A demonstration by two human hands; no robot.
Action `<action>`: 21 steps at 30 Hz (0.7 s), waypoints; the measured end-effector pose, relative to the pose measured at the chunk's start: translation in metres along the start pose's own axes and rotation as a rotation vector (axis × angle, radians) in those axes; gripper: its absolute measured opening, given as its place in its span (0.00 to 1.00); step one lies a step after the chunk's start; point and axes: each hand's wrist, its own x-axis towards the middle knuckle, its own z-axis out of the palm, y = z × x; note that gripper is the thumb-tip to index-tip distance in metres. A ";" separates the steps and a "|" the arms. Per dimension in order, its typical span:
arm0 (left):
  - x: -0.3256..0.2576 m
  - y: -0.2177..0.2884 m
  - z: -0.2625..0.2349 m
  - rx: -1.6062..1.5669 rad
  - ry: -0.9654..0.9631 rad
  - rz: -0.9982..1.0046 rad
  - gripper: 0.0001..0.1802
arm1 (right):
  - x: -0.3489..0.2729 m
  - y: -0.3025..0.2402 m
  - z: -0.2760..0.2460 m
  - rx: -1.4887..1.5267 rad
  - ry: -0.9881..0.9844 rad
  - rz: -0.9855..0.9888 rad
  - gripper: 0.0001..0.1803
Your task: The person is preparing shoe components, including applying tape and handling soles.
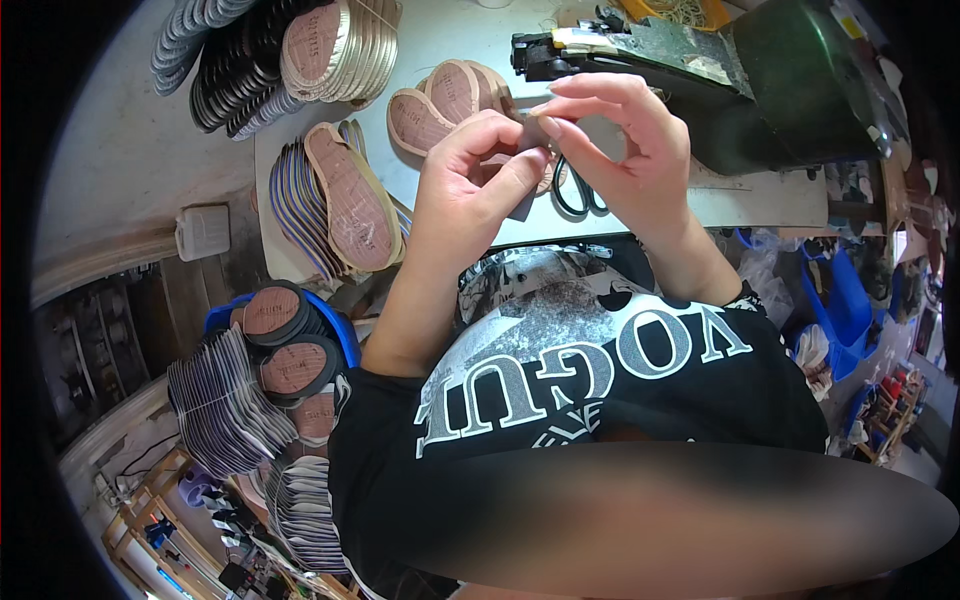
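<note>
My left hand (468, 172) is closed on a thin grey-brown strip (523, 204), with its thumb and forefinger pressed together over it. The lower end of the strip hangs below the thumb. My right hand (645, 140) pinches at the strip's upper end with thumb and forefinger, its other fingers curled loosely; a tiny pale bit shows at these fingertips, too small to make out. Just beneath my right hand lie scissors with black handles (570, 192), partly hidden by it. Behind my left hand several brown insoles with pale rims (418, 122) lie on the white table (480, 25).
A bundle of soles with coloured edges (345, 200) stands left on the table, more bundles (340, 50) behind it. A dark green machine (790, 90) with a black head fills the back right. Beside my left elbow, a blue basket (345, 335) holds dark-edged soles.
</note>
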 end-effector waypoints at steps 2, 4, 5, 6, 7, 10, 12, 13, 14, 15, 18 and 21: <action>-0.002 -0.002 -0.002 0.044 0.040 -0.062 0.05 | -0.002 0.003 0.004 -0.006 0.020 -0.010 0.16; -0.003 -0.002 -0.002 0.031 0.056 -0.112 0.05 | -0.005 0.007 0.007 -0.007 0.034 -0.008 0.15; -0.003 -0.002 -0.002 0.018 0.071 -0.163 0.06 | -0.006 0.008 0.008 -0.008 0.049 -0.005 0.14; -0.004 -0.002 -0.002 0.016 0.069 -0.162 0.06 | -0.005 0.007 0.007 -0.010 0.050 -0.005 0.14; -0.006 -0.004 -0.003 0.037 0.063 -0.150 0.07 | -0.004 0.005 0.006 -0.033 0.033 -0.033 0.14; -0.008 -0.003 0.000 0.041 0.067 -0.130 0.08 | -0.004 0.001 0.004 -0.095 -0.008 -0.088 0.13; -0.007 -0.006 0.000 0.025 0.074 -0.124 0.08 | -0.004 0.001 0.002 -0.136 -0.031 -0.113 0.13; -0.008 -0.008 -0.003 0.019 0.051 -0.112 0.08 | -0.004 0.000 0.002 -0.221 -0.024 -0.153 0.13; -0.008 -0.009 -0.004 0.014 0.029 -0.100 0.08 | -0.004 0.000 0.001 -0.306 -0.017 -0.192 0.13; -0.007 -0.009 -0.003 0.014 0.027 -0.100 0.08 | -0.006 -0.002 0.001 -0.308 -0.015 -0.192 0.13; -0.006 -0.010 0.003 -0.030 0.079 -0.087 0.05 | -0.011 -0.007 0.000 -0.404 -0.017 -0.144 0.16; -0.006 -0.014 0.003 0.003 0.062 -0.055 0.05 | -0.017 -0.003 0.001 -0.292 -0.010 -0.061 0.22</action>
